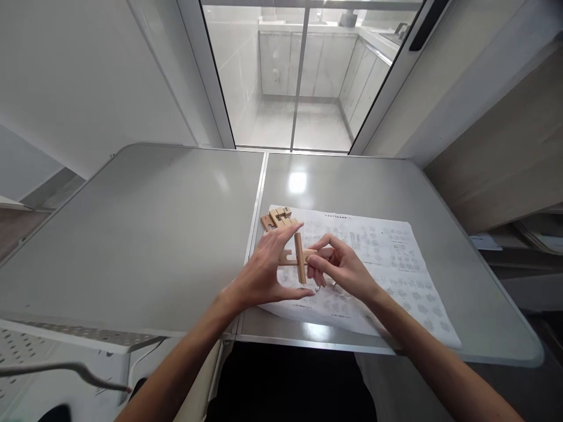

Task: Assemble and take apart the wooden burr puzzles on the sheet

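- Sitting nearest is black cloth [292, 384] over the person's lap, at the table's front edge; a grey cable [65, 367] runs at lower left.
- The right hand [336, 265] pinches the end of a pale notched wooden bar [288, 258] between thumb and fingers.
- The left hand [264, 266] is spread wide, thumb below and forefinger above a reddish-brown wooden stick [300, 258]; its other fingers are hidden, so I cannot tell whether they grip anything.
- The stick stands crosswise against the notched bar, between the two hands, above the paper.
- A creased white paper sheet [396, 249], printed with rows of small grey diagrams, lies beneath the hands.
- A cluster of pale and brown notched wooden blocks [281, 218] rests just beyond the left hand, at the sheet's far-left corner.
- The smooth grey metal-edged table [197, 205] reaches a glass-paned door [281, 126], with pale cabinets [310, 64] behind it.
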The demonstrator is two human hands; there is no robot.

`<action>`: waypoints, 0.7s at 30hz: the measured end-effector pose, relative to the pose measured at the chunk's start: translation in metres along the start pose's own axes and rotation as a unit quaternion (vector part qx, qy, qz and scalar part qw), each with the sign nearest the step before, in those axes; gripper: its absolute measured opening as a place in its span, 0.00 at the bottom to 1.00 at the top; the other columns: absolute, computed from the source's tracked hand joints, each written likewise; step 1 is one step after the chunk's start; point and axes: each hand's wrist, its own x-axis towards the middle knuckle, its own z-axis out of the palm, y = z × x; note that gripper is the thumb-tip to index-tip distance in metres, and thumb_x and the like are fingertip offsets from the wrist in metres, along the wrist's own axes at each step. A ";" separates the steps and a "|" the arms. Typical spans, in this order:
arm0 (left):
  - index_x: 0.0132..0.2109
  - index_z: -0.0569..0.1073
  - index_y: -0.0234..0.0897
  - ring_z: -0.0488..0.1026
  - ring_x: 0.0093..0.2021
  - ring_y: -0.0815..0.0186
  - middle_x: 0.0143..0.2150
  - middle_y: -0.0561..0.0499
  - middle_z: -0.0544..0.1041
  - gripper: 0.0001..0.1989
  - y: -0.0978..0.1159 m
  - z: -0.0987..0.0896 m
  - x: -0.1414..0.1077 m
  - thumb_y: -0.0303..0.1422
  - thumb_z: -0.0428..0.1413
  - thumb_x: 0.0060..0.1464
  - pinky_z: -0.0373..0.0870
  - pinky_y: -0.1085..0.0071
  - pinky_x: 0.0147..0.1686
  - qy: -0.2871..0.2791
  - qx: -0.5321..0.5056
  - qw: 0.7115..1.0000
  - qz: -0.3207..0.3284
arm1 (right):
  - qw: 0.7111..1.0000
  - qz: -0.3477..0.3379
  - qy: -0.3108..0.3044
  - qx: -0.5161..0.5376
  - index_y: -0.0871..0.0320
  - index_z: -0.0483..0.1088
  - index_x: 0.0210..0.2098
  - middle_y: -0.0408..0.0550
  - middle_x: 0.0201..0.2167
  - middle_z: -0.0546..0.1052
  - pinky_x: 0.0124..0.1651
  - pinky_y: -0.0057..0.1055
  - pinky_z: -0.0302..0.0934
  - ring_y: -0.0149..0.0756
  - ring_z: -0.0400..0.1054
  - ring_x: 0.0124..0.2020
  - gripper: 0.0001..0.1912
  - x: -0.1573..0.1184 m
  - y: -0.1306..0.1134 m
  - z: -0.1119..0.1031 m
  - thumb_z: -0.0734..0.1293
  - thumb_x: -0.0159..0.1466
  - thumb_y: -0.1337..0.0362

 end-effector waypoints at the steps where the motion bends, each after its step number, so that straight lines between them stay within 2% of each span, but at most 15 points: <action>1: 0.79 0.50 0.52 0.67 0.74 0.43 0.73 0.40 0.70 0.58 0.001 0.000 -0.003 0.43 0.75 0.51 0.68 0.43 0.71 0.008 -0.001 1.000 -0.003 | 1.000 -0.001 -0.005 0.004 0.51 0.64 0.42 0.41 0.27 0.81 0.25 0.32 0.67 0.32 0.71 0.20 0.20 -0.001 -0.001 0.003 0.73 0.71 0.45; 4: 0.78 0.53 0.52 0.74 0.68 0.46 0.68 0.43 0.76 0.55 0.004 -0.005 -0.012 0.38 0.74 0.52 0.72 0.46 0.68 0.030 0.002 1.000 -0.006 | 1.000 0.003 -0.015 0.017 0.52 0.64 0.42 0.41 0.26 0.81 0.26 0.31 0.66 0.31 0.70 0.20 0.20 -0.004 -0.002 0.010 0.73 0.71 0.46; 9: 0.76 0.58 0.50 0.76 0.67 0.46 0.66 0.42 0.78 0.52 0.009 -0.011 -0.023 0.36 0.73 0.49 0.76 0.47 0.65 0.043 0.012 0.999 0.001 | 1.000 0.022 -0.009 0.011 0.52 0.64 0.41 0.40 0.24 0.80 0.26 0.31 0.64 0.31 0.68 0.19 0.20 -0.013 -0.004 0.014 0.73 0.71 0.46; 15: 0.75 0.60 0.49 0.75 0.68 0.46 0.67 0.42 0.78 0.50 0.002 -0.025 -0.035 0.38 0.73 0.50 0.74 0.47 0.67 0.033 0.010 0.999 -0.004 | 0.999 0.035 0.012 -0.004 0.52 0.65 0.39 0.39 0.23 0.78 0.25 0.31 0.62 0.30 0.67 0.19 0.20 -0.023 -0.005 0.002 0.73 0.71 0.45; 18: 0.74 0.63 0.46 0.76 0.67 0.45 0.67 0.41 0.77 0.47 -0.012 -0.037 -0.042 0.41 0.73 0.51 0.73 0.47 0.68 0.041 0.017 0.998 -0.051 | 0.997 0.040 0.062 -0.004 0.52 0.67 0.39 0.38 0.23 0.77 0.25 0.31 0.62 0.30 0.66 0.19 0.19 -0.029 -0.001 -0.012 0.74 0.71 0.46; 21: 0.75 0.60 0.45 0.77 0.64 0.46 0.66 0.40 0.78 0.49 -0.034 -0.044 -0.044 0.45 0.73 0.52 0.75 0.46 0.66 0.047 0.047 0.990 -0.126 | 0.992 0.054 0.109 -0.015 0.52 0.67 0.40 0.37 0.23 0.76 0.28 0.31 0.63 0.30 0.65 0.20 0.18 -0.035 0.003 -0.026 0.74 0.71 0.47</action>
